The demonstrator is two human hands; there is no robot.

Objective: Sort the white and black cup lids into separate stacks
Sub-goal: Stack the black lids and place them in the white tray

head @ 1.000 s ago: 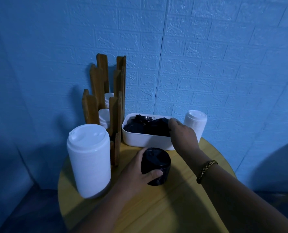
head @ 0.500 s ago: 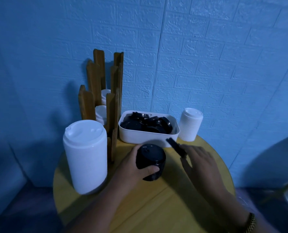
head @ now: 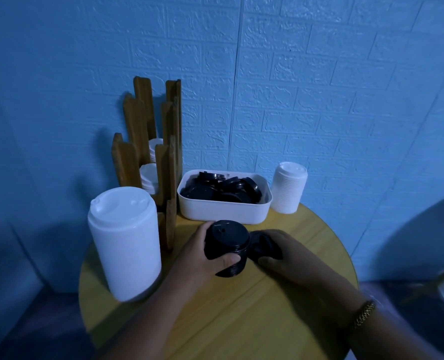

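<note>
Glossy black plastic lids (head: 222, 189), wooden table (head: 241, 315)

The black stack (head: 227, 249) stands upright, and we grip its side with our left hand (head: 202, 258). We hold one loose black lid (head: 265, 246), tilted, in our right hand (head: 293, 258), just beside the stack. More black lids (head: 223, 189) lie jumbled beyond both hands. A tall white stack (head: 124, 240) stands upright left of our left hand. A shorter white stack (head: 288, 188) stands beyond our right hand.
</note>
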